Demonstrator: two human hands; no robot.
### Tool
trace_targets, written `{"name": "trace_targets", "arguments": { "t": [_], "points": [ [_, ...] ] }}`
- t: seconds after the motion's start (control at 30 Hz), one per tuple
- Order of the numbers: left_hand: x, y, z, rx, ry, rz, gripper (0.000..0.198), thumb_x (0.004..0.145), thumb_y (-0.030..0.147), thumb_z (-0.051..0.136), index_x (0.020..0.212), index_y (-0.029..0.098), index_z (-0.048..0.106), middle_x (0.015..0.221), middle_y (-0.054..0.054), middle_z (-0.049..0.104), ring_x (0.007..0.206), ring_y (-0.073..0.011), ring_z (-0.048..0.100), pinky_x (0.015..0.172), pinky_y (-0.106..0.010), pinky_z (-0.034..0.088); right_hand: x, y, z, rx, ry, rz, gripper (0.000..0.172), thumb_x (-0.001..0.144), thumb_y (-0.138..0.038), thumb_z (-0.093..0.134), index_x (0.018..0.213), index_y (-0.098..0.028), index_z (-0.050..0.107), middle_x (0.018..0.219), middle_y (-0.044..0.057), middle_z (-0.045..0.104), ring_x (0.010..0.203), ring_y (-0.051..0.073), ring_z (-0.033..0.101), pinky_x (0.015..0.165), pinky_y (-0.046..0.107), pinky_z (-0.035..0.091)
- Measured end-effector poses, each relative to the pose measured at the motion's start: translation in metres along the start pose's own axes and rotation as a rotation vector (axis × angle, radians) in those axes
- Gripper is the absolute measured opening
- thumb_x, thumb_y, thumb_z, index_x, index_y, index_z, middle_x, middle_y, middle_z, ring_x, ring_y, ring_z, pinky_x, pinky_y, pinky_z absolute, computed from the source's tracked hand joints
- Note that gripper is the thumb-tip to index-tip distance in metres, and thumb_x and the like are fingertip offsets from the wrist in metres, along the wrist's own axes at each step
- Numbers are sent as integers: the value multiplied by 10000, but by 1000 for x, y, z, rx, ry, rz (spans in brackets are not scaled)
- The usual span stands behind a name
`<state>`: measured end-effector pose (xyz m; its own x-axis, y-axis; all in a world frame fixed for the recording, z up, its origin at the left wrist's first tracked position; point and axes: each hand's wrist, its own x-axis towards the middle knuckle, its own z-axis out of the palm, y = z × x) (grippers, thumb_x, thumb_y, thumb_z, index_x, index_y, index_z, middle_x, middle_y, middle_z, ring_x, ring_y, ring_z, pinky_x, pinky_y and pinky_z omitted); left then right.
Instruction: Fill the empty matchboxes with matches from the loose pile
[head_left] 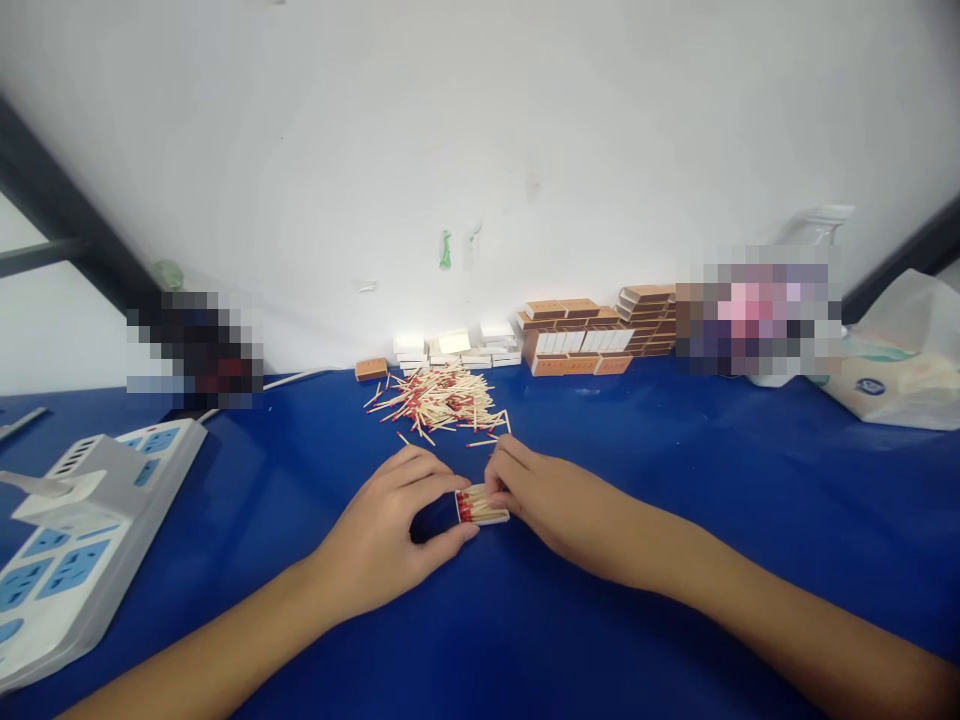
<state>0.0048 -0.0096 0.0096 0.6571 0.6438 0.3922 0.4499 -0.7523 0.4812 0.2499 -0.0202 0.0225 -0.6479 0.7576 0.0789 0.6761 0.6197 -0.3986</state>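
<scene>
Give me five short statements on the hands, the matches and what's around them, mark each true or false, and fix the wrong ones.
1. The left hand is at the left end of the small white tray. True.
2. The red heads in the tray point towards the right hand. False: they lie at the left hand's end.
3. The loose match pile lies beyond both hands, towards the wall. True.
4. The power strip lies to the right of both hands. False: it lies to their left.
5. The right hand's fingers are over the tray's right part. True.
</scene>
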Motion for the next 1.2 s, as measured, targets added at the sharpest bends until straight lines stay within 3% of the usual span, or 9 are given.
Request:
{"name": "trace_targets", "arguments": {
  "t": [0.1,0.37,0.8,1.07,1.2],
  "points": [
    [0,1,0,-18,-13,9,260,944,267,726,1199,221,716,1080,-79,716,1015,-237,627,907,-416,549,0,-4,1,-38,-37,1,185,1014,-38,455,999,-170,585,1058,69,580,763,162,566,677,294,436],
    [-1,1,0,-18,-14,5,246,950,280,719,1191,230,721,1074,-76,718,1015,-237,631,908,-416,553,-2,-2,-6,74,7,40,125,1067,-267,546,1025,-203,645,1079,41,598,792,150,610,683,294,448],
    [0,2,1,-9,-14,0,240,946,286,730,1176,220,718,1070,-64,718,1012,-229,628,916,-407,538,-4,1,-9,142,-7,44,129,1047,-255,572,996,-211,682,1048,31,631,810,144,605,703,283,444],
    [-1,1,0,-5,-16,-2,249,942,274,730,1185,221,720,1062,-64,717,1005,-231,626,913,-408,537,2,9,-6,28,169,18,64,995,-222,616,981,-198,674,957,26,617,754,142,570,669,284,419],
    [-1,1,1,0,-13,-8,266,942,292,736,1196,215,721,1071,-71,718,1012,-236,624,924,-415,535,4,29,-10,-69,221,98,106,1019,-199,573,1050,-191,674,1044,55,617,803,158,595,717,297,443]
  ]
}}
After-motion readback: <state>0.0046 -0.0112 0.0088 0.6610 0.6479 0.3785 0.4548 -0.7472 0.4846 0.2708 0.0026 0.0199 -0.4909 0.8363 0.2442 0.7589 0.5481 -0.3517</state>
